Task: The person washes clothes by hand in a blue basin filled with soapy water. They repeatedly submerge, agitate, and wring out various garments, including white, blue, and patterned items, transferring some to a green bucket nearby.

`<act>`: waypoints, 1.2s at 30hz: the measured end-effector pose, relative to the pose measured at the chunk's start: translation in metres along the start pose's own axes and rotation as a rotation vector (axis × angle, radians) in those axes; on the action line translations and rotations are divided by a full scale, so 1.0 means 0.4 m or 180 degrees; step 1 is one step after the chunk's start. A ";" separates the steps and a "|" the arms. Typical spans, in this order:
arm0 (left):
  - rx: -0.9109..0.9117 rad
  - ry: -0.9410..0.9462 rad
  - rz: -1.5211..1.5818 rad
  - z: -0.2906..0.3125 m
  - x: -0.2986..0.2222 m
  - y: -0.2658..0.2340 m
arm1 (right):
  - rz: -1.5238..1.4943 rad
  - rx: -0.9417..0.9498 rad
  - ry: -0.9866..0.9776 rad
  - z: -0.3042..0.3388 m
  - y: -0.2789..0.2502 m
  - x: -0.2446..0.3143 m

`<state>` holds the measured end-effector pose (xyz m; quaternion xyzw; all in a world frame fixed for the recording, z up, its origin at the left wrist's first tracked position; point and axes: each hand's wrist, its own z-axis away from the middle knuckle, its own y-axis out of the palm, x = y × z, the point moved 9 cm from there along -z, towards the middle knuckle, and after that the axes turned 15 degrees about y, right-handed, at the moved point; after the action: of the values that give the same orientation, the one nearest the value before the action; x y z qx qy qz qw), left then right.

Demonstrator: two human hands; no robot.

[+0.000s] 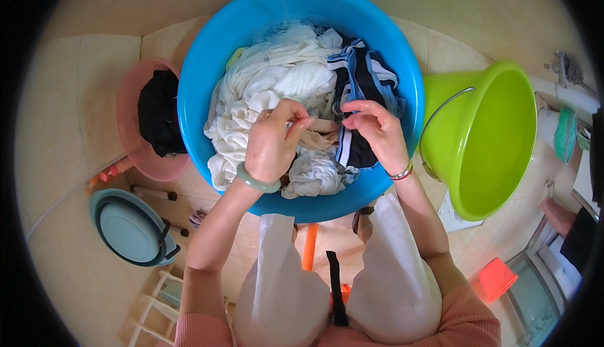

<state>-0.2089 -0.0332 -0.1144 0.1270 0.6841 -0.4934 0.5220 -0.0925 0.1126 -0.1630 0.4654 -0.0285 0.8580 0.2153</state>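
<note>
Beige cloth strip point(324, 126), narrow and soft, with crumpled beige fabric just below it; located over the wet laundry near the middle of a large round sky-blue plastic basin point(190, 105).

Left hand point(277, 136): thumb and forefinger brought together, pinching the strip's left end; a pale green, smooth bangle point(258, 179) at the wrist.

Right hand point(375, 134): fingers curved and parted from the thumb, tips just beside the strip's right end; whether they touch it cannot be told. A silver-coloured bracelet point(400, 174) at the wrist.

Basin contents: bunched white garments point(277, 73), left and top; one navy garment with light-blue and white stripes point(362, 70), right, partly beneath the right hand; one crumpled thin white cloth point(314, 174), bottom.

Left of basin: round pink plastic basin point(128, 117) holding a black cloth point(158, 111); below it, an oval grey-blue plastic tub point(129, 230) leaning near the wall.

Right of basin: tall lime-green plastic bucket point(497, 152) with a metal bail handle.
</note>
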 end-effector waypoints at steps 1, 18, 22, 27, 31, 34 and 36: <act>-0.0136 0.0067 0.0351 0.001 -0.027 -0.018 | 0.0226 -0.0020 -0.0042 0.004 0.007 -0.001; -0.1183 -0.0370 0.1719 0.003 0.080 -0.227 | 0.0421 -0.0427 -0.0574 0.057 0.064 0.146; -0.0478 -0.0141 0.2045 -0.014 0.055 -0.154 | -0.0321 -0.0102 -0.0473 0.065 0.106 0.211; 0.0203 0.0865 0.0885 -0.005 -0.039 -0.145 | -0.0475 0.0304 -0.0019 0.035 0.147 0.250; -0.0944 0.0238 0.1725 0.006 0.071 -0.190 | -0.1113 0.0748 0.0539 -0.070 0.141 0.207; -0.1572 -0.0597 0.2915 0.028 0.169 -0.200 | -0.0243 0.0642 0.0078 -0.139 0.127 0.174; -0.1876 -0.0887 0.3187 0.045 0.258 -0.189 | 0.0398 0.0212 0.0008 -0.167 0.086 0.108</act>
<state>-0.2942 -0.1192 -0.1594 0.2179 0.5742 0.0113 0.7891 -0.1792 0.1129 -0.1608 0.4685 -0.0288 0.8709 0.1457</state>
